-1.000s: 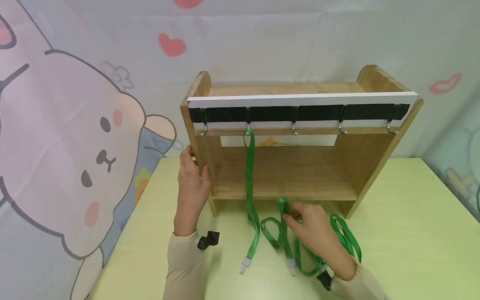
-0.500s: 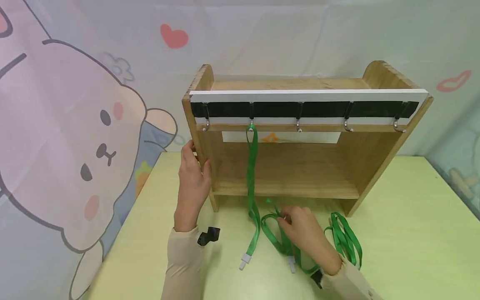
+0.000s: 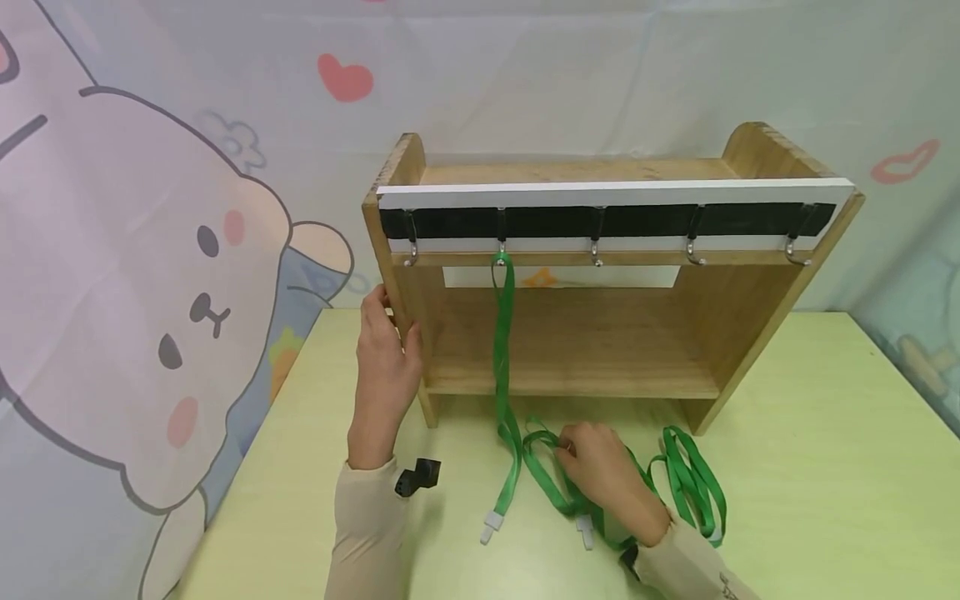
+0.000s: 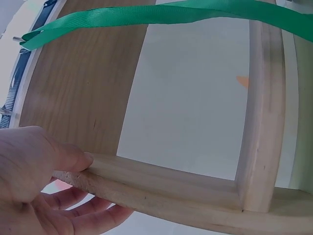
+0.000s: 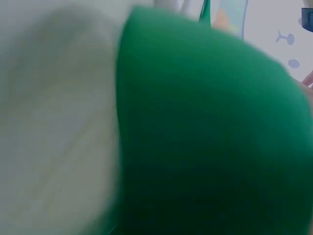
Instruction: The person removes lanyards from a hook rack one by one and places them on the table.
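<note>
My left hand [image 3: 387, 354] grips the left side panel of a wooden shelf [image 3: 570, 342]; in the left wrist view the thumb lies inside the panel [image 4: 146, 188] and the fingers curl outside. Low over the table, my right hand [image 3: 602, 467] pinches the ribbon of a green lanyard [image 3: 546, 482], whose white clip [image 3: 585, 531] points toward me. A green ribbon [image 5: 210, 122] fills much of the right wrist view, hiding the fingertips there. Another green lanyard [image 3: 503, 333] hangs by its loop from the second hook from the left, its white clip [image 3: 492, 525] at the bottom.
Several metal hooks line a black and white strip [image 3: 551, 223] across the shelf's upper front. A coiled green lanyard [image 3: 693, 483] lies on the pale yellow-green table [image 3: 817, 467], right of my right hand. Behind stands a printed cartoon backdrop [image 3: 570, 92].
My right hand has moved slightly left and lower with the ribbon, whose raised loop end has dropped toward the table. My left hand stays on the side panel.
</note>
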A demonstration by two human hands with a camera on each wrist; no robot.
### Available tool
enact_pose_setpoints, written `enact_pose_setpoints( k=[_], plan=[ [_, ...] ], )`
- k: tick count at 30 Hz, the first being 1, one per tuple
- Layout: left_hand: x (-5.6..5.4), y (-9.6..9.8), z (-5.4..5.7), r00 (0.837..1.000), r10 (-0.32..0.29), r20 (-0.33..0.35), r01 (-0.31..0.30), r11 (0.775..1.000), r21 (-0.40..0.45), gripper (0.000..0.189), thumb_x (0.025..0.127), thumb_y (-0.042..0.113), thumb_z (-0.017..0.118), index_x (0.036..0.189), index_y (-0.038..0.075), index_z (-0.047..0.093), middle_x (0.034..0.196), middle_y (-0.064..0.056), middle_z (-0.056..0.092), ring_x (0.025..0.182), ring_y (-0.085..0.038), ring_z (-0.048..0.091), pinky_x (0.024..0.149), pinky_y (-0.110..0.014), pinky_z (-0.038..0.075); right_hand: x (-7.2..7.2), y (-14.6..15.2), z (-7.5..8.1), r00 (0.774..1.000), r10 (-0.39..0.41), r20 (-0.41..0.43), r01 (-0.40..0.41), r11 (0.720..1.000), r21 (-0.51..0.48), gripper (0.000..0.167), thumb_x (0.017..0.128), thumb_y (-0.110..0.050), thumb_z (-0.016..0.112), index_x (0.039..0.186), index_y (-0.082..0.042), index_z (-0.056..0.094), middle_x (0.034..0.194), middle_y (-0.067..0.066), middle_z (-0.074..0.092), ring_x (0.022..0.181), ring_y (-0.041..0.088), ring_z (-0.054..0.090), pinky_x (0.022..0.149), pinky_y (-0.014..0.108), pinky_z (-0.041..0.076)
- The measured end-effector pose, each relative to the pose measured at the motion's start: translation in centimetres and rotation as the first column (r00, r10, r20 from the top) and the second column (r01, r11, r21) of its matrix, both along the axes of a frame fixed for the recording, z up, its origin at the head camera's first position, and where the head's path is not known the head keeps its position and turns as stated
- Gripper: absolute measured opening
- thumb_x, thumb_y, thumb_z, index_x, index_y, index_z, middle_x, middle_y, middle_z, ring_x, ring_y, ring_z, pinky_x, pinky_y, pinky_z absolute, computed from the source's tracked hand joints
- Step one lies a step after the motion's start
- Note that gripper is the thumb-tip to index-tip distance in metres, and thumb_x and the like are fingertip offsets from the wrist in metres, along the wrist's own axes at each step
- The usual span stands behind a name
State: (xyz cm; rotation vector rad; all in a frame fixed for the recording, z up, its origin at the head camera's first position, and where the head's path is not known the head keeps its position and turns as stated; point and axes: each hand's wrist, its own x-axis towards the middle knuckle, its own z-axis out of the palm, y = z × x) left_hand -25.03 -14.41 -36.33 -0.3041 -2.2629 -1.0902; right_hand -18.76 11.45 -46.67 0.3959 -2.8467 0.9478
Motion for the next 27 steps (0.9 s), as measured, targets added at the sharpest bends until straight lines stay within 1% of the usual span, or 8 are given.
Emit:
enact_pose_setpoints(
  k=[3, 8, 12, 19, 22, 27],
  plan=[
    [0.0, 0.0, 0.0, 1.000, -0.007, -0.002, 0.007, 1.000, -0.002, 0.054, 0.095, -0.009, 0.058, 0.142, -0.008, 0.031, 0.131, -0.030, 0.045, 0.108, -0.042, 0.055, 0.084, -0.052, 0.055, -0.1, 0.1, -0.2, 1.000, 0.002, 0.003, -0.002, 1.000, -0.007, 0.019, 0.087, 0.005, 0.071, 0.072, -0.007, 0.070, 0.063, -0.003, 0.057, 0.051, 0.009, 0.044, 0.047, 0.025, 0.038],
    [0.0, 0.0, 0.0, 1.000, -0.002, -0.007, 0.002, 1.000, -0.008, 0.055, 0.095, -0.010, 0.059, 0.142, -0.008, 0.031, 0.131, -0.030, 0.045, 0.108, -0.042, 0.054, 0.084, -0.052, 0.055, -0.2, 0.3, -0.2, 1.000, 0.012, 0.020, -0.012, 1.000, -0.016, 0.017, 0.088, 0.005, 0.069, 0.075, -0.005, 0.071, 0.063, -0.002, 0.058, 0.050, 0.009, 0.044, 0.046, 0.025, 0.038],
    [0.0, 0.0, 0.0, 1.000, 0.003, 0.001, -0.003, 1.000, -0.006, 0.054, 0.095, -0.010, 0.058, 0.142, -0.008, 0.031, 0.131, -0.030, 0.045, 0.109, -0.042, 0.054, 0.084, -0.053, 0.055, -0.3, 0.4, -0.1, 0.999, 0.016, 0.032, -0.016, 1.000, -0.002, 0.014, 0.088, 0.004, 0.070, 0.078, -0.005, 0.073, 0.067, -0.001, 0.062, 0.053, 0.009, 0.048, 0.049, 0.027, 0.042],
    [0.0, 0.0, 0.1, 1.000, 0.004, 0.012, -0.004, 1.000, 0.005, 0.054, 0.096, -0.009, 0.058, 0.142, -0.007, 0.031, 0.132, -0.029, 0.045, 0.110, -0.042, 0.055, 0.085, -0.053, 0.055, -0.3, 0.6, 0.4, 0.999, 0.020, 0.043, -0.021, 1.000, 0.011, 0.011, 0.088, 0.002, 0.070, 0.080, -0.005, 0.074, 0.069, 0.000, 0.064, 0.057, 0.009, 0.052, 0.052, 0.029, 0.046],
    [-0.1, 0.1, 0.1, 1.000, 0.000, 0.005, 0.000, 1.000, 0.009, 0.053, 0.096, -0.009, 0.059, 0.142, -0.007, 0.032, 0.131, -0.029, 0.045, 0.109, -0.042, 0.056, 0.084, -0.052, 0.056, -0.3, 0.6, 0.8, 0.999, 0.019, 0.045, -0.019, 1.000, 0.005, 0.010, 0.089, 0.000, 0.069, 0.082, -0.005, 0.074, 0.067, -0.002, 0.062, 0.055, 0.009, 0.050, 0.052, 0.030, 0.045],
    [0.0, 0.1, 0.0, 1.000, -0.002, 0.004, 0.002, 1.000, 0.016, 0.052, 0.096, -0.009, 0.059, 0.141, -0.008, 0.032, 0.130, -0.029, 0.046, 0.110, -0.041, 0.056, 0.084, -0.051, 0.055, 0.0, 0.5, 1.5, 0.998, 0.042, 0.036, -0.041, 0.999, -0.011, 0.008, 0.091, -0.003, 0.069, 0.085, -0.006, 0.073, 0.063, -0.006, 0.058, 0.048, 0.007, 0.045, 0.048, 0.026, 0.040]
  ],
)
